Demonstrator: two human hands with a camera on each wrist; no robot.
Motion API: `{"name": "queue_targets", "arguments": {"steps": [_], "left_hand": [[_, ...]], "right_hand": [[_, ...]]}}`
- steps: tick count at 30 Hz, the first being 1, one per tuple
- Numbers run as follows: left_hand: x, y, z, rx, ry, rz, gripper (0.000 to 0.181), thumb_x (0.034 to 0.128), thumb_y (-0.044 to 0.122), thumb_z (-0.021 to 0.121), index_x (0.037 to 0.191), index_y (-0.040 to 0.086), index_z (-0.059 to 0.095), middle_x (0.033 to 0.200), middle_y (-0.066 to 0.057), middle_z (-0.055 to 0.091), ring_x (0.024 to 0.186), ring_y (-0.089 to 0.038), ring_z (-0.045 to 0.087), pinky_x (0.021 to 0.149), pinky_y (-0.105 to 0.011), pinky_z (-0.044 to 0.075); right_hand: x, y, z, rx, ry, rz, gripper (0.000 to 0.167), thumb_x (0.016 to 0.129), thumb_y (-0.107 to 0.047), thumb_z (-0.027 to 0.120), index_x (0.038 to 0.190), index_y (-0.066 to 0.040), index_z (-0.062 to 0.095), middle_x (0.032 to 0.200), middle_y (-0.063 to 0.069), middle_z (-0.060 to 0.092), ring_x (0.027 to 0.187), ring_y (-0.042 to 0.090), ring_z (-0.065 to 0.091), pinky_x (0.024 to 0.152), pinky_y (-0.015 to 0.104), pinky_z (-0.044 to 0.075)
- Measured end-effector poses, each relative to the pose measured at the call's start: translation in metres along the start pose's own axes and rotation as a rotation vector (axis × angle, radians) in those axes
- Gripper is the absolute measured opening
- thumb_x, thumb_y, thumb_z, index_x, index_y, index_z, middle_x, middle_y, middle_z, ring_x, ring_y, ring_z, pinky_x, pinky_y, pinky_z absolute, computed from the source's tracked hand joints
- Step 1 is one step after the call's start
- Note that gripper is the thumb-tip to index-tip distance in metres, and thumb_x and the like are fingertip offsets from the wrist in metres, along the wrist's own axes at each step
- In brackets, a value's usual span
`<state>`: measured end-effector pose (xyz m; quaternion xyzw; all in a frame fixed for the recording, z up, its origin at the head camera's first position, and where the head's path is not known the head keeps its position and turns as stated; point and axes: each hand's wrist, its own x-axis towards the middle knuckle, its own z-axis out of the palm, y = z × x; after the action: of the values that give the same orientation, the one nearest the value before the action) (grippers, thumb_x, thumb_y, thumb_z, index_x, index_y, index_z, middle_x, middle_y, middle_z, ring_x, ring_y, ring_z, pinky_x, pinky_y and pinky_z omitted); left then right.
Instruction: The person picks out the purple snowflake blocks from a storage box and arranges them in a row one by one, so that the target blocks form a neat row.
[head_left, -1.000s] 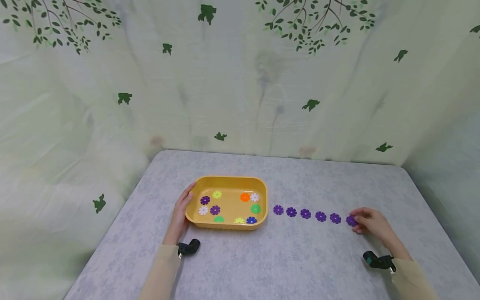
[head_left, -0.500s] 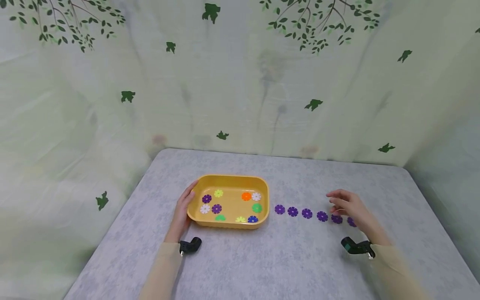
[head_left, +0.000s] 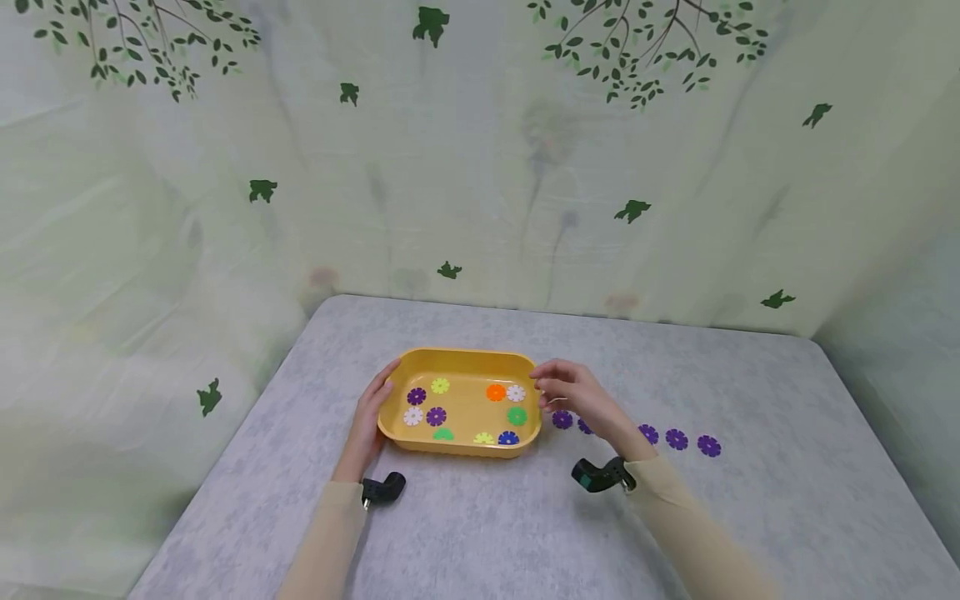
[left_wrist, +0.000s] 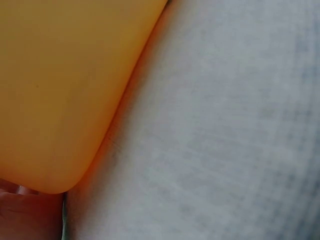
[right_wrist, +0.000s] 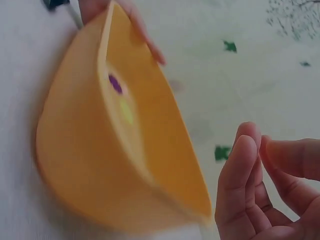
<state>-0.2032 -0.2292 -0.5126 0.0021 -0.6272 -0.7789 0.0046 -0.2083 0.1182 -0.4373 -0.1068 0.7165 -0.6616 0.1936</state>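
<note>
A yellow tray (head_left: 459, 363) holds several flower-shaped discs in purple, white, yellow, green, orange and blue. My left hand (head_left: 367, 421) grips the tray's left end, and in the left wrist view only a bit of that hand shows under the tray (left_wrist: 65, 90). My right hand (head_left: 588, 402) hovers by the tray's right rim, fingers loosely bent and nothing between them. The right wrist view has that hand (right_wrist: 265, 195) beside the tray wall (right_wrist: 85, 145). A row of purple flower discs (head_left: 677, 439) lies right of the tray, its middle partly hidden by the right hand and wrist.
The grey tabletop (head_left: 480, 533) is bounded at the back by a hanging cloth (head_left: 480, 167) printed with leaves. A black wrist camera (head_left: 384, 488) sits on the left wrist, another wrist camera (head_left: 598, 476) on the right.
My right hand has let go of the last purple disc at the row's right end and moved left to the tray. The left hand stays on the tray.
</note>
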Motion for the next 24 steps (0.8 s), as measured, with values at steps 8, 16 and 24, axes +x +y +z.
{"name": "queue_targets", "arguments": {"steps": [8, 16, 24], "left_hand": [[-0.001, 0.001, 0.0, -0.006, -0.005, 0.002, 0.045, 0.1042, 0.022, 0.04, 0.147, 0.011, 0.038, 0.153, -0.003, 0.03, 0.139, -0.019, 0.026, 0.114, -0.034, 0.021], [-0.002, 0.003, 0.001, 0.012, -0.003, -0.009, 0.045, 0.104, 0.025, 0.041, 0.147, 0.013, 0.039, 0.152, 0.0, 0.031, 0.139, -0.016, 0.026, 0.114, -0.032, 0.021], [-0.002, 0.002, 0.0, 0.021, -0.004, -0.011, 0.045, 0.1042, 0.026, 0.04, 0.148, 0.013, 0.038, 0.153, -0.001, 0.03, 0.139, -0.018, 0.026, 0.113, -0.033, 0.023]], "right_hand": [[0.03, -0.005, 0.059, 0.05, -0.075, 0.05, 0.031, 0.098, -0.013, 0.054, 0.122, 0.005, 0.055, 0.116, 0.026, 0.055, 0.079, 0.019, 0.061, 0.08, 0.036, 0.055], [0.055, 0.008, 0.102, 0.093, -0.1, 0.072, 0.034, 0.098, -0.009, 0.051, 0.127, 0.008, 0.051, 0.123, 0.028, 0.052, 0.082, 0.022, 0.062, 0.079, 0.036, 0.056], [0.071, 0.016, 0.129, 0.046, -0.12, 0.173, 0.03, 0.099, -0.008, 0.049, 0.127, 0.003, 0.053, 0.114, 0.021, 0.058, 0.087, 0.027, 0.065, 0.077, 0.034, 0.056]]}}
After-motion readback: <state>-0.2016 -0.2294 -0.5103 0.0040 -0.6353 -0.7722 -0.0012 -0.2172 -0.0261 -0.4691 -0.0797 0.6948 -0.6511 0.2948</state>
